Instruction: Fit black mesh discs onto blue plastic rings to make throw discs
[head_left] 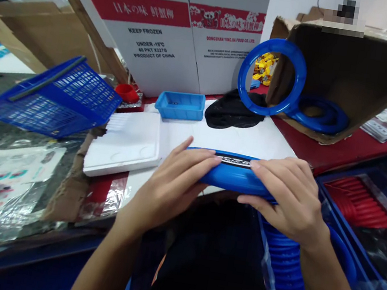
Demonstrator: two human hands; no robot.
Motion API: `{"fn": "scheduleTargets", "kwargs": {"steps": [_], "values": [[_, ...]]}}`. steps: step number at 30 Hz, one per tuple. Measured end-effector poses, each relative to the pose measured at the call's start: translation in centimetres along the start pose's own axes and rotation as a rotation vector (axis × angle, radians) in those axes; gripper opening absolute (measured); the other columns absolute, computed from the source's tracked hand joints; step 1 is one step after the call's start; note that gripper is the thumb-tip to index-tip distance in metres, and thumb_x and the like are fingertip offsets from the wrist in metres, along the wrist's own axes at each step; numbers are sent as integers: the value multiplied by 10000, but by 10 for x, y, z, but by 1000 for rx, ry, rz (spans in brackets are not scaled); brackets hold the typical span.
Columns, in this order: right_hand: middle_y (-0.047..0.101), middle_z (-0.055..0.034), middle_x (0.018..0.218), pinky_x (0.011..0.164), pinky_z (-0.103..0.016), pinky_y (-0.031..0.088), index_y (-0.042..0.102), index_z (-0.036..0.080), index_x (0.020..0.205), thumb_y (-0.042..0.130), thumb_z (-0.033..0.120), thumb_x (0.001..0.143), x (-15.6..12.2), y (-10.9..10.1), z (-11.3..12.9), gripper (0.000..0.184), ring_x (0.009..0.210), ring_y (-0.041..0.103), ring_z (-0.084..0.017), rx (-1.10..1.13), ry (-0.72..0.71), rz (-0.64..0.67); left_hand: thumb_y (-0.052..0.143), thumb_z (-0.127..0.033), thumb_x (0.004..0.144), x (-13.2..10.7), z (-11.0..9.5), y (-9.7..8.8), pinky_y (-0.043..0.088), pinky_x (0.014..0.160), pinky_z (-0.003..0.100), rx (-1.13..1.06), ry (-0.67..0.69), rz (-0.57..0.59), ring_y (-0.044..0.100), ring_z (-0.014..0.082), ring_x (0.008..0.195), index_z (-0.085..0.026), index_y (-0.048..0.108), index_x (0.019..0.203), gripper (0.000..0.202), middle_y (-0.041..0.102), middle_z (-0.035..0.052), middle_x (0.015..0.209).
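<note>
Both my hands grip one blue plastic ring (234,176) held edge-on in front of me, just above the white table top (270,142). My left hand (173,181) wraps its left side, fingers curled over the top. My right hand (287,198) closes on its right side. A black-and-white sticker (235,161) lies on the ring's upper face between my fingertips. Another blue ring (272,77) stands upright against a cardboard box (352,76), with more rings (323,116) lying inside it.
A blue basket (55,95) lies tipped over at left. A white foam tray (124,142), small blue tray (180,105), red cup (126,91) and black cloth (233,111) sit behind. Stacked blue rings (286,275) fill a crate at lower right. White cartons stand at the back.
</note>
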State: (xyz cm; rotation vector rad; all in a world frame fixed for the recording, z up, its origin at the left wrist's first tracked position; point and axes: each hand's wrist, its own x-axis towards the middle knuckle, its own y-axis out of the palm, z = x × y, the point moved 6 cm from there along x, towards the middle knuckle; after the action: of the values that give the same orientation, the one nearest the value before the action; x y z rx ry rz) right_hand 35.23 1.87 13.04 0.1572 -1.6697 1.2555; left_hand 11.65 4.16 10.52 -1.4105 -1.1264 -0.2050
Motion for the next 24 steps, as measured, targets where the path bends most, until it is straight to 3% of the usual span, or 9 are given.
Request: {"fn": "scheduleTargets", "kwargs": {"steps": [3, 5, 7, 9, 14, 16, 20, 24], "values": [[775, -139, 1339, 1043, -532, 585, 593, 232, 1527, 844, 317, 934, -13, -7, -16, 649, 1200, 744, -346, 85, 54, 9, 774, -217, 988, -23, 49, -1, 451, 1287, 640, -184, -75, -113, 701, 323, 1366, -261, 634, 1464, 499, 759, 109, 1352], [776, -134, 1328, 1038, -529, 602, 592, 239, 1527, 827, 265, 940, -24, -6, -30, 633, 1192, 748, -336, 144, 106, 36, 797, -280, 980, -37, 81, 2, 537, 1222, 589, -293, -153, -150, 705, 340, 1360, -227, 639, 1437, 487, 767, 148, 1323], [778, -132, 1322, 1033, -526, 611, 595, 245, 1522, 813, 231, 948, -32, -2, -39, 615, 1191, 751, -328, 167, 129, 51, 788, -299, 985, -41, 93, 6, 581, 1174, 542, -297, -205, -124, 693, 338, 1374, -209, 636, 1434, 483, 732, 190, 1394], [776, -141, 1326, 1033, -534, 612, 594, 235, 1524, 802, 215, 954, -32, 4, -39, 607, 1201, 749, -331, 151, 104, 51, 792, -280, 976, -34, 80, 9, 560, 1192, 552, -212, -199, -67, 658, 335, 1416, -219, 615, 1473, 531, 678, 201, 1489], [767, -159, 1356, 1053, -539, 603, 581, 208, 1538, 786, 211, 968, -17, 13, -27, 606, 1235, 741, -337, 114, 57, 66, 825, -267, 952, 5, 2, 9, 485, 1258, 583, 27, 15, 24, 665, 326, 1398, -244, 544, 1583, 691, 715, 151, 1459], [766, -156, 1364, 1063, -539, 600, 582, 211, 1540, 793, 233, 968, -13, 14, -25, 611, 1241, 741, -339, 122, 71, 66, 794, -282, 981, 17, -15, 10, 528, 1218, 546, 53, 69, 34, 695, 318, 1356, -230, 550, 1579, 648, 734, 146, 1432], [779, -146, 1343, 1045, -543, 604, 598, 226, 1525, 806, 291, 965, -11, 16, -26, 601, 1216, 754, -346, 139, 85, 57, 728, -313, 1032, 26, -17, 15, 625, 1057, 462, 33, 87, 43, 755, 300, 1247, -230, 595, 1536, 527, 769, 139, 1372], [804, -137, 1273, 1011, -516, 601, 637, 217, 1473, 795, 279, 967, -16, 22, -24, 534, 1160, 771, -338, 101, 78, -17, 715, -303, 1035, 24, -12, 18, 625, 1015, 460, 35, 65, 4, 777, 302, 1182, -242, 645, 1496, 471, 793, 133, 1327]]}}
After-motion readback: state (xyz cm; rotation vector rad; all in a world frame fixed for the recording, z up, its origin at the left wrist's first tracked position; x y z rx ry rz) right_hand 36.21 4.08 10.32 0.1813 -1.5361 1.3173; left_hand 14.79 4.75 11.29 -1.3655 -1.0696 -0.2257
